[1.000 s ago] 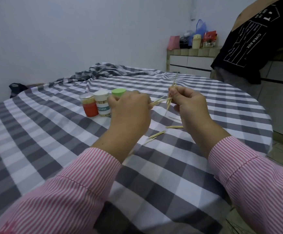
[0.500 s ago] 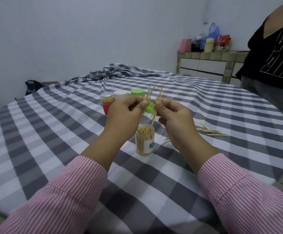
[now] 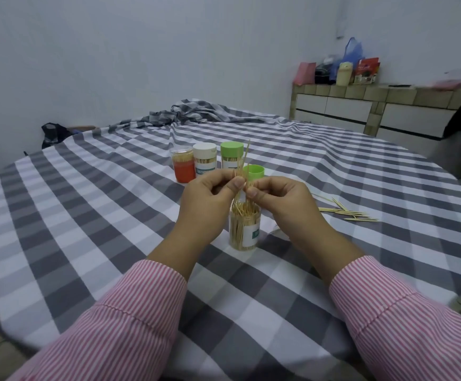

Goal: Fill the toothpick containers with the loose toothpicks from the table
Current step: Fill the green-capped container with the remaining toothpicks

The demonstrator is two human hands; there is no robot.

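Head view looks down on a round table (image 3: 92, 221) under a grey-and-white checked cloth. Four toothpick containers stand on it. Three are closed and lined up in a row just above the middle of the frame: an orange-bottomed jar (image 3: 182, 168) with a clear lid, a white-capped jar (image 3: 204, 160), and a green-capped jar (image 3: 231, 155). The fourth, an open clear container (image 3: 245, 229), stands upright at frame centre, already packed with toothpicks standing on end. One loose green cap (image 3: 254, 171) lies just right of the green-capped jar.

Both hands meet directly above the open container. The left hand (image 3: 207, 200) and the right hand (image 3: 284, 204) each pinch a small bundle of toothpicks (image 3: 244, 171) between thumb and fingertips. How many sticks the bundle holds is not countable. Its long axis runs nearly vertical, leaning slightly toward the right at the top; the upper tips reach past the green cap and the lower ends point down at the container's mouth.

One scattered pile of loose toothpicks (image 3: 350, 211) lies flat on the cloth in the middle right of the frame, most running roughly left to right.
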